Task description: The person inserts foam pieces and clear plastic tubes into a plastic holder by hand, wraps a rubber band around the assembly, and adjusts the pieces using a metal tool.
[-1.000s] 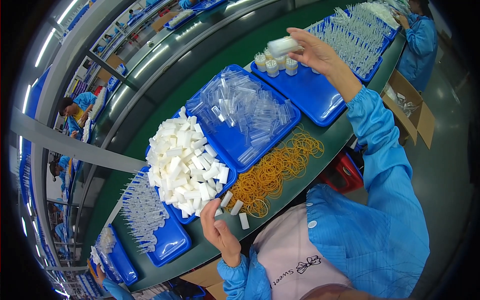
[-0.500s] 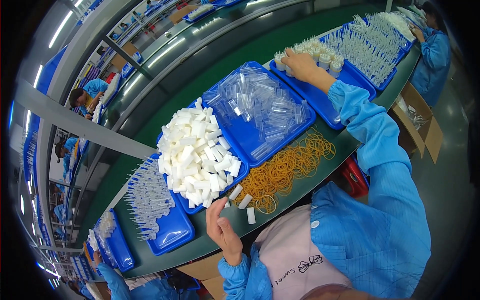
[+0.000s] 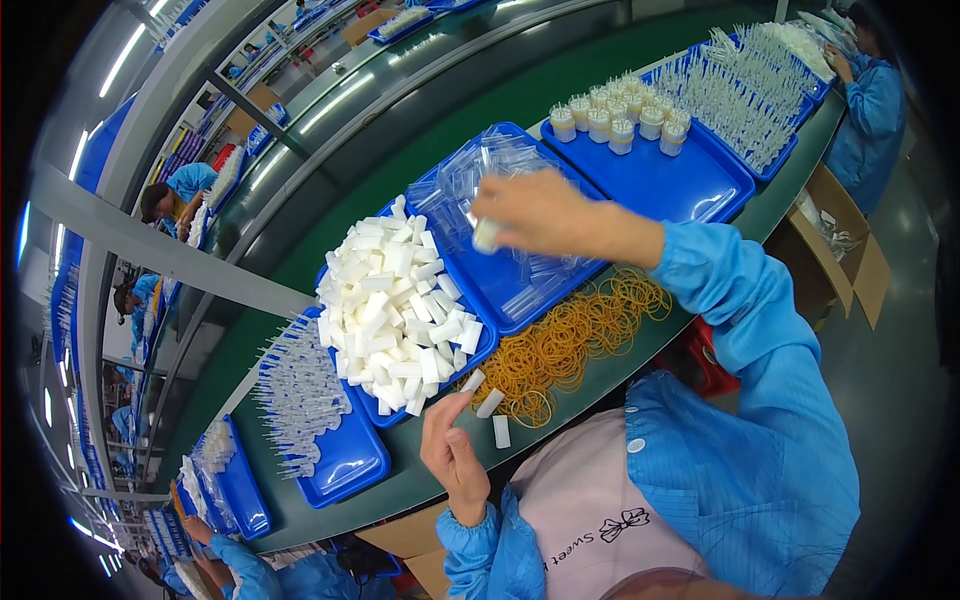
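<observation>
Lining the green table [image 3: 405, 450], a row of blue trays, catalogued from left to right. Small tray [image 3: 245, 485]: pale translucent pieces [image 3: 213, 452], heaped at its far end. Second tray [image 3: 350, 470]: slender translucent parts [image 3: 300, 385] with pointed tips, packed closely, near end bare. Third tray [image 3: 485, 348]: white blocks [image 3: 390, 310], piled above the rim. Fourth tray [image 3: 478, 283]: clear sleeves [image 3: 450, 205], lying loose in every direction; the right hand [image 3: 535, 215] hangs over them, blurred, a pale piece [image 3: 487, 236] showing at its fingertips; cannot tell whether the fingers are clamped on it. Fifth tray [image 3: 645, 178]: white bundles [image 3: 621, 138] with yellowish bands, standing upright and grouped at the far side. Sixth tray [image 3: 777, 163]: upright thin-tipped parts [image 3: 725, 105], in dense rows. Untrayed: tan rubber bands [image 3: 560, 340], one tangled heap before the sleeves and blocks; loose blocks [image 3: 501, 432], a few, beside the bands. Left hand [image 3: 455, 455]: empty, near those loose blocks, fingers slightly bent, thumb apart from them. On the right, below table level: cardboard box [image 3: 870, 272], flaps out, crumpled clear material [image 3: 832, 235] inside.
</observation>
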Motion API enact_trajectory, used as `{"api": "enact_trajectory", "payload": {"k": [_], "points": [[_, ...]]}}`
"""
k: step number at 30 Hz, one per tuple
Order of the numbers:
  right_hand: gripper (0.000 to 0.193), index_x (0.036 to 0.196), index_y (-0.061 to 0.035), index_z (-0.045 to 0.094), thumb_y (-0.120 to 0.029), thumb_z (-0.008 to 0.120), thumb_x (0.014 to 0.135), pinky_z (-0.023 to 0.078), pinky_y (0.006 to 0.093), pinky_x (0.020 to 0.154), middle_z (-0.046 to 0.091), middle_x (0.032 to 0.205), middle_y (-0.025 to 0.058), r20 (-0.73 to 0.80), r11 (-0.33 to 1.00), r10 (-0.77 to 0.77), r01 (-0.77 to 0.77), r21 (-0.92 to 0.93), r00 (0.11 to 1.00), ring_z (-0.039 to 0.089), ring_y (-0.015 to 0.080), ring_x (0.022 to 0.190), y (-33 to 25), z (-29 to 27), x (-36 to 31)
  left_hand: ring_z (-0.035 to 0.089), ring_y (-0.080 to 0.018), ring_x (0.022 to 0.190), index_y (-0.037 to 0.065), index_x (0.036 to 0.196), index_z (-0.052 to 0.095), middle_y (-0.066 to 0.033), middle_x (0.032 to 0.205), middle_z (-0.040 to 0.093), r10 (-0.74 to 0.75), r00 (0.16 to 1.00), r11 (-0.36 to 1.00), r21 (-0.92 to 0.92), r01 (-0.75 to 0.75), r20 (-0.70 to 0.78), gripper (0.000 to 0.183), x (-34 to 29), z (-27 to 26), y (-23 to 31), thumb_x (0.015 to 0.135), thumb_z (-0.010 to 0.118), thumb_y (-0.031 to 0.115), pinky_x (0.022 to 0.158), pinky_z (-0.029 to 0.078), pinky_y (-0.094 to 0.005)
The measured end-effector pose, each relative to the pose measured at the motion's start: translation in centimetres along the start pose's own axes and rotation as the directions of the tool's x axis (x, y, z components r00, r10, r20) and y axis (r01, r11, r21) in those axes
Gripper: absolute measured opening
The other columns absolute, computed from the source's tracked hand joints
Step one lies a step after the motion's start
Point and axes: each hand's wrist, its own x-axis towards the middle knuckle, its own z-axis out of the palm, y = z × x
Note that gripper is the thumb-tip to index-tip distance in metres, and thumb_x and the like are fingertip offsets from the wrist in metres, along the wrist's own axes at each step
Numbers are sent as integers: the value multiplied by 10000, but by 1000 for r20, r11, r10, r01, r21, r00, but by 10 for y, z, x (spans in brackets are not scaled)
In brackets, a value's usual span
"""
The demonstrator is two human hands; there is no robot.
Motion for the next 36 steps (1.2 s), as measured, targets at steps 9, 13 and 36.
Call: {"api": "enact_trajectory", "payload": {"k": [9,13,36], "points": [[224,969,-74,619,-167,691,778,501,419,693,552,963,94,68,993,-111,107,58,991,606,276,879,-14,51,22,603,-262,937,-39,1022,667,-166,1009,642,-37,998,999,15,38,-59,541,-17,-14,-3,1005,401,431,829,456,-343],[240,992,-76,621,-173,692,783,502,422,689,550,959,87,116,996,-88,84,33,989,605,276,900,-3,54,16,603,-259,936,-47,1013,665,-167,1000,643,-76,994,997,-40,74,-77,549,-19,-16,-7,1004,401,434,834,455,-343],[306,1017,-157,628,-172,732,730,220,619,1089,599,1120,57,-74,760,380,-357,-542,922,417,306,1309,195,7,0,608,-265,941,-48,998,668,-167,1009,650,-88,994,996,-30,87,-57,592,-15,-16,6,1002,392,476,832,458,-346]]}}
